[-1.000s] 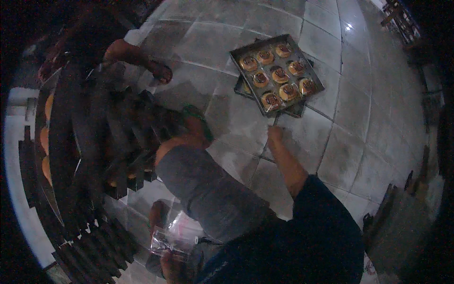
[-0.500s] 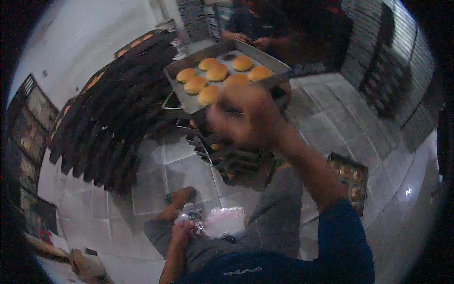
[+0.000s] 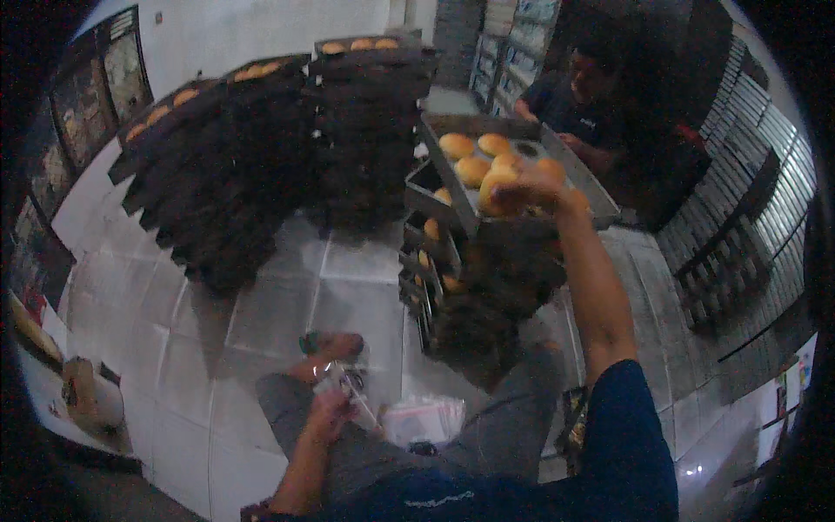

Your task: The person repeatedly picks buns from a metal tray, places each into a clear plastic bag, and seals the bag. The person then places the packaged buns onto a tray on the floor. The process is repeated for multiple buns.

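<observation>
A metal baking tray (image 3: 470, 204) of round golden buns (image 3: 472, 171) tops a stack of trays ahead and right of centre. My right hand (image 3: 537, 188) reaches over its near side, fingers curled on a bun (image 3: 497, 193); blur hides the exact grip. Down by my lap, my left hand (image 3: 330, 412) is closed on a clear plastic bag (image 3: 346, 379). Beside it a pile of flat clear bags (image 3: 424, 419) lies between my legs.
Tall stacks of dark trays (image 3: 252, 148) with buns on top stand along the left and back. Across the bun tray sits another person (image 3: 574, 104). Another tray (image 3: 574, 418) lies partly hidden by my right leg. A beige container (image 3: 91, 396) stands at lower left.
The view has swung, so the tray stack sits further right. My right hand, blurred above the tray's near edge before, now touches a bun. My left hand still holds the bag.
</observation>
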`<state>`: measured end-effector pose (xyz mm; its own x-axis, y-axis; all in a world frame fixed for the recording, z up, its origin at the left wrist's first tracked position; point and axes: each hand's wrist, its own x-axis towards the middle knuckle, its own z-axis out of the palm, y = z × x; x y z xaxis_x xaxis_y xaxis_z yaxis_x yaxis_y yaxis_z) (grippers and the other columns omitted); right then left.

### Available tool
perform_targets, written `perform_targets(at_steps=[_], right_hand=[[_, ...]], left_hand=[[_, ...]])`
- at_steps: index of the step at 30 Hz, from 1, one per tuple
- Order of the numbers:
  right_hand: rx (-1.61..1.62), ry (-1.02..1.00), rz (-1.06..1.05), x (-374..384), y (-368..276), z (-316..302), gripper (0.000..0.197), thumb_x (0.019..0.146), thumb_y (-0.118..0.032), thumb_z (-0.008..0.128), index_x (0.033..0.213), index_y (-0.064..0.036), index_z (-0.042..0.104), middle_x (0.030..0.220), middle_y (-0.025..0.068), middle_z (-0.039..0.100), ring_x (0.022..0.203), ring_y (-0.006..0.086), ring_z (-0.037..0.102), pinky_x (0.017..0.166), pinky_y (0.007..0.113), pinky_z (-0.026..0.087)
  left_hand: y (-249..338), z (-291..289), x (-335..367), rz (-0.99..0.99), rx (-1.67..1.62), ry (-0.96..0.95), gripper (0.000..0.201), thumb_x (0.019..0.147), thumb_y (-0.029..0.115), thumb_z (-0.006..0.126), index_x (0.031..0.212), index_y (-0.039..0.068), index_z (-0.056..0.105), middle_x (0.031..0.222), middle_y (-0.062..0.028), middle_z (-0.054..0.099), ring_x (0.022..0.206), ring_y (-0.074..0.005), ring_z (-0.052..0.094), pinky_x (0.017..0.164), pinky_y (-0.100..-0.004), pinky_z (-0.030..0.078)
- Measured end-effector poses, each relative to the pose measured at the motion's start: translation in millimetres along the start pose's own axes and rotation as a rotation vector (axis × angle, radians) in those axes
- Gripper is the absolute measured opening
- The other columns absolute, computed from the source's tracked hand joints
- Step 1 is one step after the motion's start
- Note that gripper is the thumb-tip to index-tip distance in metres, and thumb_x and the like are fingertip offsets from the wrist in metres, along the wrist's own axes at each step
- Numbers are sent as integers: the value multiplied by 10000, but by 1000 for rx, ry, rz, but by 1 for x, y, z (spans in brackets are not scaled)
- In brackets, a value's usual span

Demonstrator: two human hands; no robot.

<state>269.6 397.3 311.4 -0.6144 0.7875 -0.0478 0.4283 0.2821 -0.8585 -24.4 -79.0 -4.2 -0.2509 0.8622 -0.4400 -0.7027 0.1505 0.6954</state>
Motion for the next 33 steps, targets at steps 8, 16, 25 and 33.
perform_targets(at_steps=[8,16,25,33], right_hand=[[835,140,232,-234,2,227,499,940,-352,742,1236,27,608,1123,102,700,1013,206,700,845,355,594],[73,434,-347,-319,17,318,499,900,-252,828,1281,-24,601,1084,117,726,963,239,740,803,361,614],[1050,282,119,-287,43,283,340,951,-208,766,1187,20,675,1060,93,733,924,178,728,851,346,600],[1065,40,-12,-314,65,286,523,980,-231,653,1383,89,558,1369,193,651,1284,315,624,1112,466,474]], left_hand=[[4,57,20,-156,-326,266,369,1017,504,645,873,169,588,710,35,526,685,-146,555,736,-375,538],[-10,140,-29,-144,-256,-67,752,966,739,502,1096,10,638,1014,-122,709,931,-251,719,907,-438,598],[-14,190,-38,503,296,-92,464,894,139,837,1258,-62,630,1215,-139,705,1071,-225,692,911,-354,573],[-28,173,-66,93,394,-81,746,890,312,842,1459,-7,482,1426,-161,588,1309,-231,581,1056,-378,509]])
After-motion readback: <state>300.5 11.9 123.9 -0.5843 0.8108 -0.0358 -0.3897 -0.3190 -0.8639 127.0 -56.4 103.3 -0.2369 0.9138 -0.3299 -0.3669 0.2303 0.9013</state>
